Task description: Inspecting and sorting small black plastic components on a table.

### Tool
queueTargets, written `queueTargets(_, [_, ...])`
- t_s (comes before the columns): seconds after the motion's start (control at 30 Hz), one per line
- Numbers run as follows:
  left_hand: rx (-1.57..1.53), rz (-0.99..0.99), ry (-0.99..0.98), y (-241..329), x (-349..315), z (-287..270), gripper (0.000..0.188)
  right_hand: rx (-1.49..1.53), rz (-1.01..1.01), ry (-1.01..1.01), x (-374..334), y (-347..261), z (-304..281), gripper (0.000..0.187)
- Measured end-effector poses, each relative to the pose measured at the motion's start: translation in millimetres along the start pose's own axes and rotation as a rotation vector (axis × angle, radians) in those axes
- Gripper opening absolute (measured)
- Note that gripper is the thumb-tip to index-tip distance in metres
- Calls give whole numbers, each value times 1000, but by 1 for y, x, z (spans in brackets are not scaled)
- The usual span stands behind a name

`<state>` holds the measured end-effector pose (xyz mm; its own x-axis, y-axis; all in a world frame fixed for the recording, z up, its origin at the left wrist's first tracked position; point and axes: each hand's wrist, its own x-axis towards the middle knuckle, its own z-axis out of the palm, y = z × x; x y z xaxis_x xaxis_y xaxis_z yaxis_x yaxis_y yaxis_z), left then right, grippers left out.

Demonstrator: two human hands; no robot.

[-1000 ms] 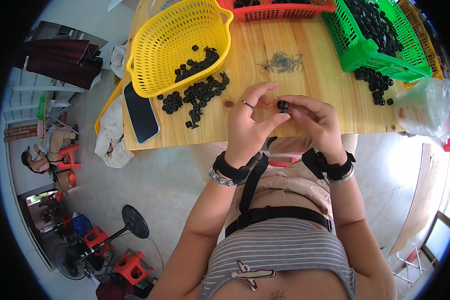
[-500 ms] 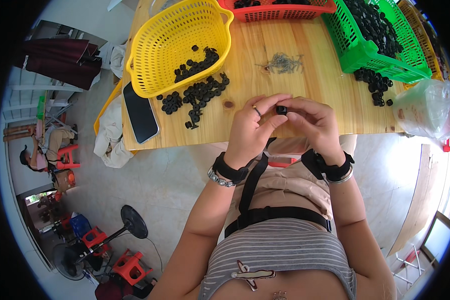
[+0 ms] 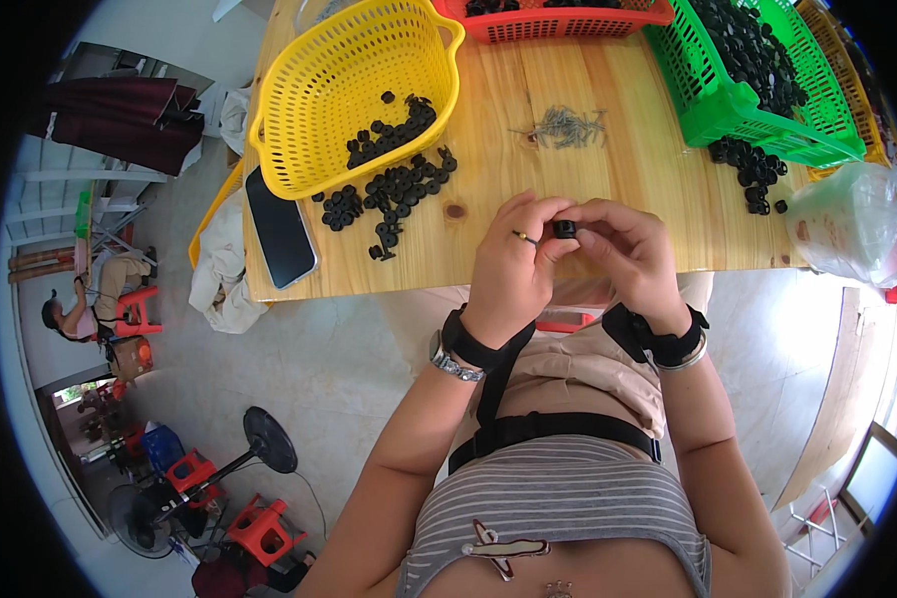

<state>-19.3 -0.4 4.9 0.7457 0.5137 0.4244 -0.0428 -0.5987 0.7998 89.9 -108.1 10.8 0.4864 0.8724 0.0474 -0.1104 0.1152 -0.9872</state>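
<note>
At the left, a phone [image 3: 281, 231] lies flat near the edge of the surface [image 3: 399, 271], seemingly set aside to leave working room. Next, black discs [image 3: 394, 194] lie loose below the yellow basket [image 3: 314, 85], with more inside it, likely spread out for easy picking. The left hand [image 3: 513, 261] has thumb and forefinger closed on the left side of the black piece [image 3: 565, 229]; metal pins [image 3: 570, 128] lie heaped beyond it, probably for reach by either hand. The right hand [image 3: 636, 254] pinches the piece's right side, so it sits between both sets of fingers, above the surface, apparently steadied from two sides. Farther right, black caps [image 3: 752, 171] lie beside the green basket [image 3: 706, 112], handy for the right.
</note>
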Motion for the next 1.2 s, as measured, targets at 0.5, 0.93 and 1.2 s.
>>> queueTargets(0.5, [-134, -108, -44, 3, 2, -3, 26, 171, 135, 12, -3, -8, 2, 23])
queueTargets(0.93, [37, 5, -104, 1, 4, -2, 22, -195, -182, 510, -15, -47, -40, 23])
queueTargets(1.2, [79, 22, -75, 4, 2, -4, 15, -480, -519, 788, 35, -103, -74, 26])
